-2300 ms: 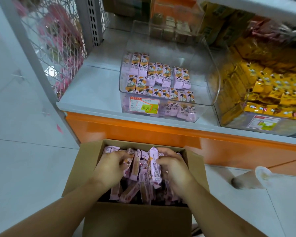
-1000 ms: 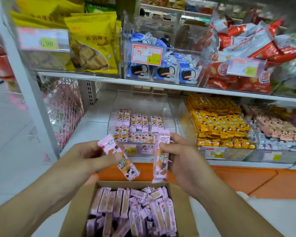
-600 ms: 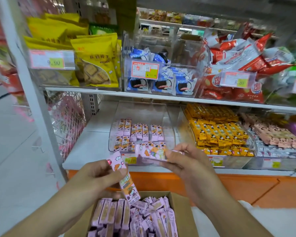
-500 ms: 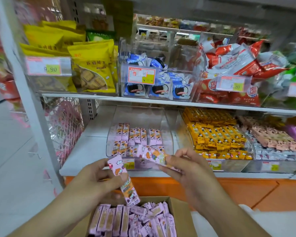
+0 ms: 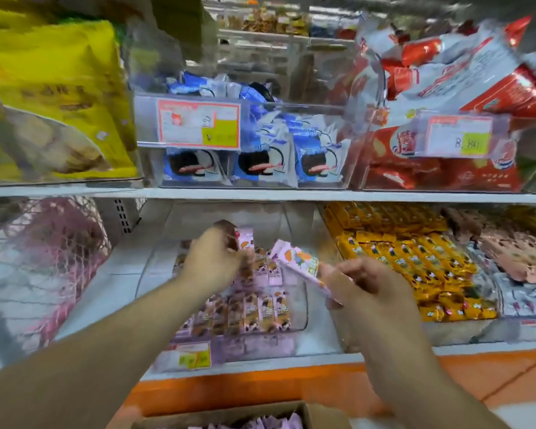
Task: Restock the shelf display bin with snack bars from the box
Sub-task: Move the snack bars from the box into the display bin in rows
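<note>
A clear display bin [image 5: 302, 308] on the lower shelf holds rows of pink-wrapped snack bars [image 5: 248, 314]. My left hand [image 5: 212, 258] reaches over the back of the bin and grips a pink snack bar [image 5: 245, 238] upright above the rear row. My right hand [image 5: 359, 286] hovers over the bin's right side and pinches another pink bar [image 5: 297, 264], which lies tilted toward the left. The cardboard box [image 5: 242, 413] with more pink bars shows at the bottom edge, below the shelf.
A bin of yellow-wrapped snacks [image 5: 415, 258] stands right of the pink bin. The shelf above [image 5: 260, 193] carries yellow bags [image 5: 50, 97], a bin of blue packs [image 5: 260, 156] and red packs [image 5: 446, 144]. A wire mesh panel [image 5: 41, 258] closes the left side. An orange base [image 5: 260, 388] runs below.
Both hands have risen from the box with a bar each and moved forward over the bin. The view has come closer to the shelf, and the box has dropped to the bottom edge.
</note>
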`<state>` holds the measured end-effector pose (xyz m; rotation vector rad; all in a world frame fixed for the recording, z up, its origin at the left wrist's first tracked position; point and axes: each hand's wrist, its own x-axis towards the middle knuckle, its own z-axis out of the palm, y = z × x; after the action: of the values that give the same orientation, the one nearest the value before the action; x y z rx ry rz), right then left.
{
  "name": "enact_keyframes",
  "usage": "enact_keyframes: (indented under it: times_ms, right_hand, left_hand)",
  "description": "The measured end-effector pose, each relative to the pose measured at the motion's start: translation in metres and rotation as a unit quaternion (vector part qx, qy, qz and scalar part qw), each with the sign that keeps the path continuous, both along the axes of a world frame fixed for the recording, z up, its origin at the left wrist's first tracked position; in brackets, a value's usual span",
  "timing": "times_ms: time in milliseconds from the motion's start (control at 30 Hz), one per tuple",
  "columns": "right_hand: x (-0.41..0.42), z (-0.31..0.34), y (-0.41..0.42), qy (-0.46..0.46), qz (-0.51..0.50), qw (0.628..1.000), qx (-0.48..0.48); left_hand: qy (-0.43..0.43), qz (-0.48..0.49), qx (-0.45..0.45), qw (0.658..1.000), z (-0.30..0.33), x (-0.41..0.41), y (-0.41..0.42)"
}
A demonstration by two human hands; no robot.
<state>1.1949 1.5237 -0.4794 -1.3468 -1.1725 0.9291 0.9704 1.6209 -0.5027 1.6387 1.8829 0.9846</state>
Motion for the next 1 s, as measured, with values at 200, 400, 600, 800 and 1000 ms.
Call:
enact_keyframes:
  times_ms: [200,400,600,800,1000]
  right_hand:
    - [-0.004,-0.027,0.019,0.001,-0.002,1.000,-0.018]
    - [-0.010,-0.036,0.015,-0.052,0.012,0.998,-0.021]
    - [-0.003,-0.033,0.013,-0.027,-0.005,1.000,-0.015]
    - [-0.014,-0.036,0.013,-0.076,-0.038,0.996,-0.005]
    - [-0.027,-0.037,0.009,-0.166,-0.025,0.986,0.019]
  left_hand:
    - [0.055,0.009,-0.010,0.998,-0.030,0.005,0.049]
    - [0.108,0.011,-0.012,0.994,-0.038,0.003,0.061]
    - [0.081,-0.003,-0.012,0.997,-0.037,0.002,0.061]
    - [-0.037,-0.001,-0.042,0.998,-0.039,-0.003,0.067]
    - [-0.056,-0.015,-0.048,0.997,-0.039,-0.002,0.068]
